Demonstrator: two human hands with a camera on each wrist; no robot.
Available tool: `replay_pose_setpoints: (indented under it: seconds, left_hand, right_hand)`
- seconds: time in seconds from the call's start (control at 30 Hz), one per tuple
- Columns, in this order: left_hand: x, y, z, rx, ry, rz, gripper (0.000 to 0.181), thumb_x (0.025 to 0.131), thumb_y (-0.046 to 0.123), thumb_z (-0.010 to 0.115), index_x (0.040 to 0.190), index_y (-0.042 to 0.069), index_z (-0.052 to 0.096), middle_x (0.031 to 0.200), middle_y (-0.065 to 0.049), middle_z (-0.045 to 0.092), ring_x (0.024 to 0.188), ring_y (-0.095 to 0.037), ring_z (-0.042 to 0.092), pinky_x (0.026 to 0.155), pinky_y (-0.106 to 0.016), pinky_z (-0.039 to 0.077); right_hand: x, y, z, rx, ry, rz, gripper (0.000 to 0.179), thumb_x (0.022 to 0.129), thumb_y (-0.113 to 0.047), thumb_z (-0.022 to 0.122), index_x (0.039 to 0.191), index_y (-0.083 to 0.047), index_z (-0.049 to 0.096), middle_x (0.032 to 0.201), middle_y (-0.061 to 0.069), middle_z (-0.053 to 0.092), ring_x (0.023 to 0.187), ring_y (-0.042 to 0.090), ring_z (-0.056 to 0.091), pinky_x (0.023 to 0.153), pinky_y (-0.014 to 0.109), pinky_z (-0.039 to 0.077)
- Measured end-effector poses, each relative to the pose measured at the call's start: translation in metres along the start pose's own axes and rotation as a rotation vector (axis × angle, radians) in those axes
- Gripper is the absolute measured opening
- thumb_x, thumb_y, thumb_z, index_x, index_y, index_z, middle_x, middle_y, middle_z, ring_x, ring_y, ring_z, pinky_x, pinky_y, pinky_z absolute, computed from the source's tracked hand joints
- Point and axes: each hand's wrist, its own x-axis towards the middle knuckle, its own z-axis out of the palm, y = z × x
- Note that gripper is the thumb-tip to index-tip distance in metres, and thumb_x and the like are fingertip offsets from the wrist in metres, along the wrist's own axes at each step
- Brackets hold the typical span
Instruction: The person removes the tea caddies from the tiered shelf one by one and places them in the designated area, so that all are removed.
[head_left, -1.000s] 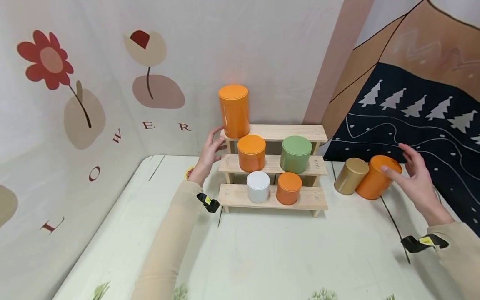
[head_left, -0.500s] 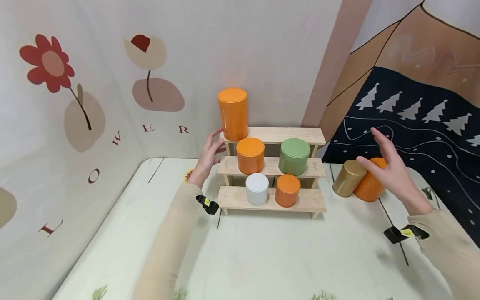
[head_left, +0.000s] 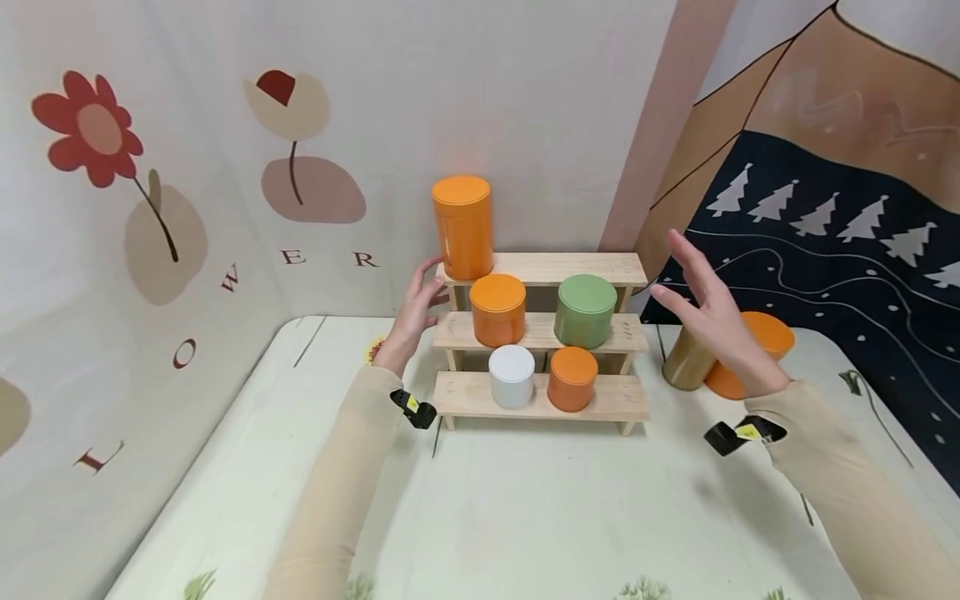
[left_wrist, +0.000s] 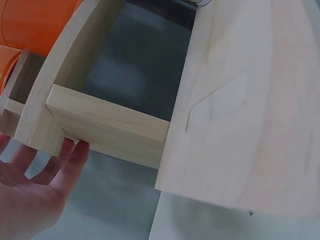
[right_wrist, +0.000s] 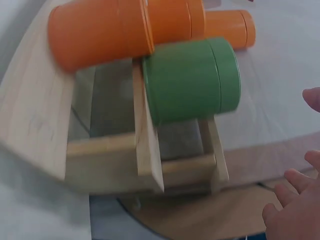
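My left hand [head_left: 412,321] is at the left end of a three-tier wooden stand [head_left: 577,267]; in the left wrist view its fingertips [left_wrist: 80,147] touch the frame. Relaxed and holding nothing, my right hand [head_left: 716,321] hovers right of the stand, with fingers spread. A tall orange canister [head_left: 463,233] stands on the top tier at left. On the middle tier are an orange canister [head_left: 498,315] and a green canister [head_left: 587,312]. The bottom tier bears a white canister [head_left: 512,379] and a small orange canister [head_left: 572,382].
Behind my right hand, a gold canister [head_left: 684,367] and another orange canister [head_left: 772,333] stand on the pale table [head_left: 525,500], both partly hidden. A printed cloth wall [head_left: 390,125] rises at the back, and a dark tree-print cloth [head_left: 840,275] covers the right.
My right hand has moved left, away from the orange canister at the right towards the stand, with nothing in it. The left hand stays at the stand's left end.
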Motion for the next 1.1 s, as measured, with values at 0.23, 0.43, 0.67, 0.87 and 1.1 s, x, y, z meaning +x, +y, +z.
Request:
replay_pose_setpoints:
  seconds: [0.23,0.43,0.67,0.87,1.1]
  left_hand:
    - [-0.002,0.000,0.001,-0.001,0.021,0.018,0.052,0.102,0.039,0.041,0.151,0.030,0.028,0.149,-0.008,0.038,0.126,-0.033,0.044,0.100,-0.054,0.038]
    - [-0.003,0.000,0.002,-0.002,0.025,0.017,0.052,0.102,0.041,0.041,0.151,0.031,0.027,0.149,-0.008,0.037,0.127,-0.033,0.044,0.100,-0.054,0.037]
    - [-0.003,0.000,0.003,-0.009,0.035,0.015,0.052,0.102,0.041,0.042,0.150,0.030,0.029,0.149,-0.008,0.037,0.126,-0.033,0.044,0.100,-0.055,0.037]
    - [-0.004,0.000,0.003,-0.002,0.044,0.019,0.052,0.102,0.040,0.042,0.150,0.030,0.029,0.149,-0.008,0.037,0.126,-0.033,0.045,0.100,-0.055,0.037]
    - [-0.003,0.001,0.004,-0.001,0.039,0.028,0.051,0.101,0.040,0.042,0.150,0.029,0.030,0.148,-0.009,0.038,0.125,-0.034,0.045,0.100,-0.056,0.037]
  right_hand:
    - [0.018,-0.015,0.019,0.041,-0.040,-0.015,0.069,0.098,-0.013,0.057,0.155,-0.013,0.018,0.159,0.008,0.018,0.144,0.023,0.017,0.115,0.046,0.014]
    - [0.035,-0.025,0.033,0.074,-0.061,-0.056,0.070,0.095,-0.013,0.061,0.154,-0.011,0.023,0.158,0.008,0.022,0.143,0.020,0.019,0.115,0.039,0.014]
    - [0.050,-0.040,0.047,0.102,-0.084,-0.067,0.071,0.094,-0.013,0.062,0.154,-0.012,0.024,0.157,0.007,0.024,0.142,0.017,0.022,0.115,0.038,0.016]
    - [0.062,-0.052,0.063,0.128,-0.099,-0.076,0.071,0.094,-0.014,0.062,0.154,-0.012,0.025,0.157,0.005,0.025,0.141,0.017,0.024,0.115,0.036,0.017]
    - [0.077,-0.058,0.085,0.134,-0.142,-0.122,0.072,0.092,-0.011,0.065,0.153,-0.009,0.026,0.157,0.006,0.026,0.141,0.016,0.025,0.114,0.033,0.018]
